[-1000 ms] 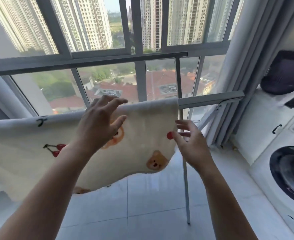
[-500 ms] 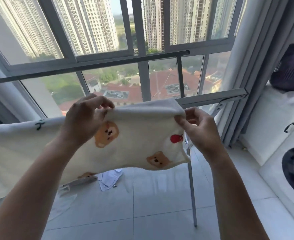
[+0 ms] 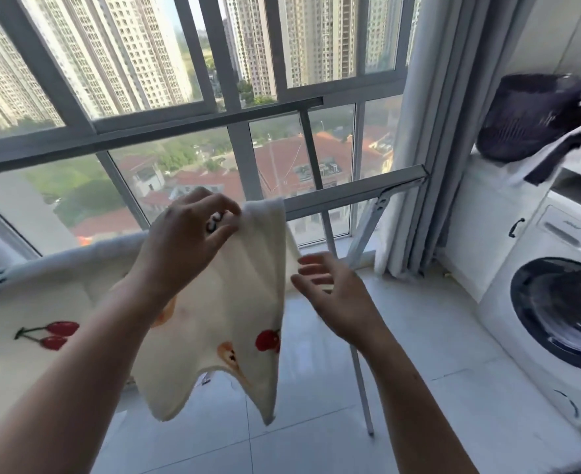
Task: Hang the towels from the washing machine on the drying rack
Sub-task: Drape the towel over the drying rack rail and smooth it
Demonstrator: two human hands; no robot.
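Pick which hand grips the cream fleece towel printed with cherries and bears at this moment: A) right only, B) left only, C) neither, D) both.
B: the left hand pinches the top edge of the towel by the grey metal drying rack rail, while the right hand is beside it with fingers spread, gripping nothing.

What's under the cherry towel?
The towel lies over the rack's bar, which sticks out to its right. The part it covers is hidden. The left hand grips its top edge. Below its hem are floor tiles and a rack leg.
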